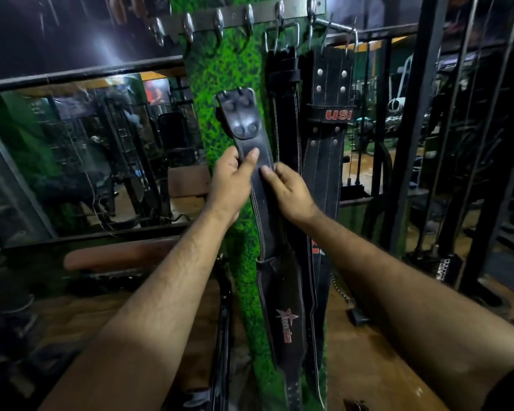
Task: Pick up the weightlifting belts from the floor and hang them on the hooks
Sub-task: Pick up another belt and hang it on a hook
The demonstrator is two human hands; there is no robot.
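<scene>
Green turf wall (220,69) behind, both hands' fingers (251,157) pinch one black belt (261,209) (buckle end up).

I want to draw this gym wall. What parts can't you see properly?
- Held belt: lower end cut off by the head view's bottom edge.
- Its red logo: blurred, unreadable.
- Left hand fingers: hidden behind the belt.
- Mirror reflections: too dark.

Gym, weight machines (398,114), hung lifting belts (328,114)
</scene>
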